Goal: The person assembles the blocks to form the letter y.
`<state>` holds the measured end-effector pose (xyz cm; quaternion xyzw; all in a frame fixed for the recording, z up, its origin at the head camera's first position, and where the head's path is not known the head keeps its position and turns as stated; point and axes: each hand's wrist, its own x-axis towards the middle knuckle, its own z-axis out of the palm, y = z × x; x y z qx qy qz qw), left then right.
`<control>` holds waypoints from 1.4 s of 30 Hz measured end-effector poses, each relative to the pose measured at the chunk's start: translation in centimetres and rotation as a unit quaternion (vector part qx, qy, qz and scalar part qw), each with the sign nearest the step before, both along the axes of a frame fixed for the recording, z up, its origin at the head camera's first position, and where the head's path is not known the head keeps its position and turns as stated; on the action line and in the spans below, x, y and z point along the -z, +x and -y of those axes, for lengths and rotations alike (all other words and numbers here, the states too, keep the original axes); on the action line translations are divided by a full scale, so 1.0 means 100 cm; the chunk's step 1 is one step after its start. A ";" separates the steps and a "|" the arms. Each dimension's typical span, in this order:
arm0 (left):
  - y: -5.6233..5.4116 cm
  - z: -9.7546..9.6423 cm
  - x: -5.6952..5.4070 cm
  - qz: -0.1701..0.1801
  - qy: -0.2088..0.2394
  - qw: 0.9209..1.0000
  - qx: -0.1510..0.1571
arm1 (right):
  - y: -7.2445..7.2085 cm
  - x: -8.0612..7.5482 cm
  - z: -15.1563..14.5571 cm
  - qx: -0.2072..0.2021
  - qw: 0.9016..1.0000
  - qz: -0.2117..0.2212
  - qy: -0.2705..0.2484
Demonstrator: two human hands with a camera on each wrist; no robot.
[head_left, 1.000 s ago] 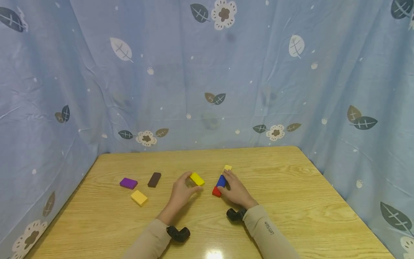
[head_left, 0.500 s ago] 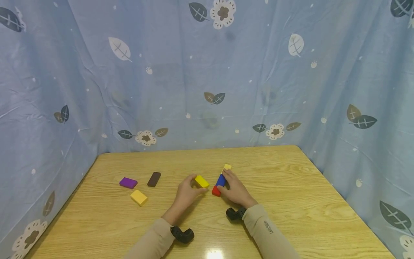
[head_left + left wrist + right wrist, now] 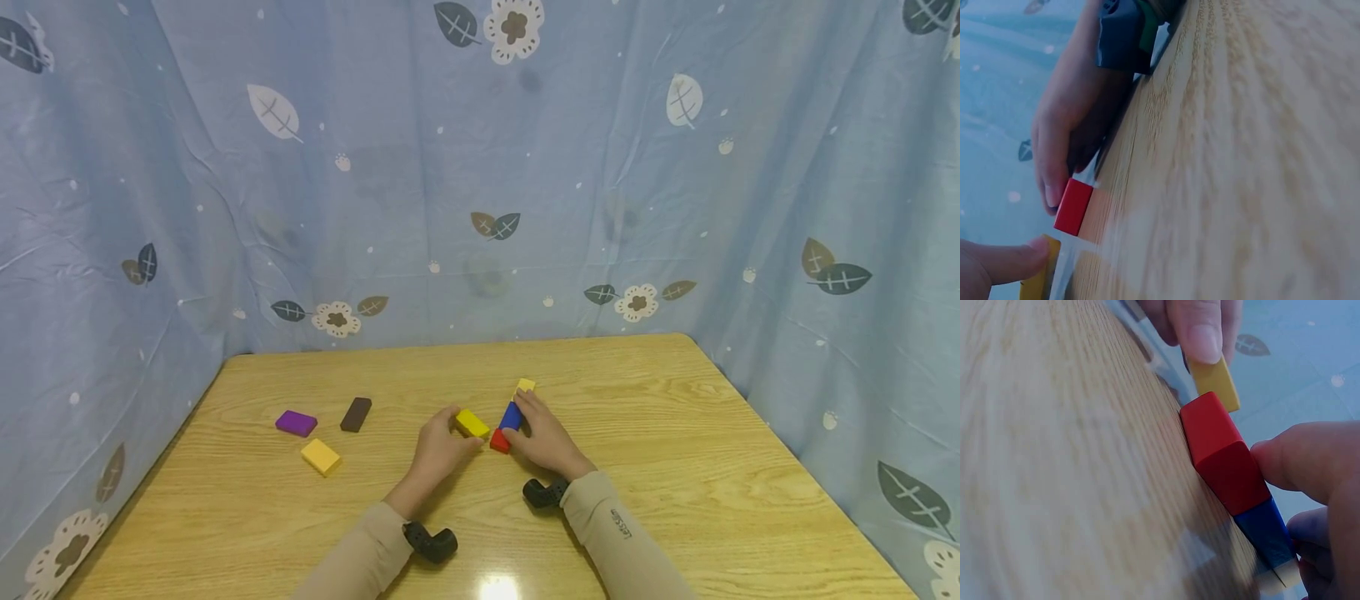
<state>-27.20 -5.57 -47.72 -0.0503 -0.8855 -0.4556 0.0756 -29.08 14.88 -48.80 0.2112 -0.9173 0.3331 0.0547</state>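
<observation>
My left hand (image 3: 440,450) pinches a bright yellow block (image 3: 472,423) between thumb and fingers, low over the table. Its end is close to the red block (image 3: 500,441); whether they touch I cannot tell. Red, blue and pale yellow blocks form a slanting row, with the blue block (image 3: 511,417) in the middle and the pale yellow block (image 3: 526,385) at the far end. My right hand (image 3: 548,435) holds this row around the blue block. In the right wrist view its thumb (image 3: 1282,459) touches the red block's side, while curled fingers (image 3: 1313,531) lie along the blue one.
On the left of the wooden table (image 3: 675,433) lie a purple block (image 3: 296,423), a dark brown block (image 3: 356,414) and an orange-yellow block (image 3: 321,457). A blue patterned curtain (image 3: 420,167) hangs behind and at both sides. Black devices (image 3: 431,543) are worn at both wrists.
My left hand has moved right with the bright yellow block, bringing it close to the red block. My right hand and the row have stayed in place.
</observation>
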 end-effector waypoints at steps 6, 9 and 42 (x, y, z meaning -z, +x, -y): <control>0.002 -0.004 0.000 0.003 -0.017 1.000 -0.010 | 0.001 -0.001 0.000 -0.004 1.000 0.004 0.004; 0.002 -0.005 -0.001 0.000 -0.021 1.000 -0.012 | 0.001 -0.001 0.001 -0.001 1.000 0.006 0.003; 0.008 -0.010 -0.001 -0.003 -0.069 0.998 -0.003 | -0.001 0.001 0.001 0.009 1.000 0.005 0.006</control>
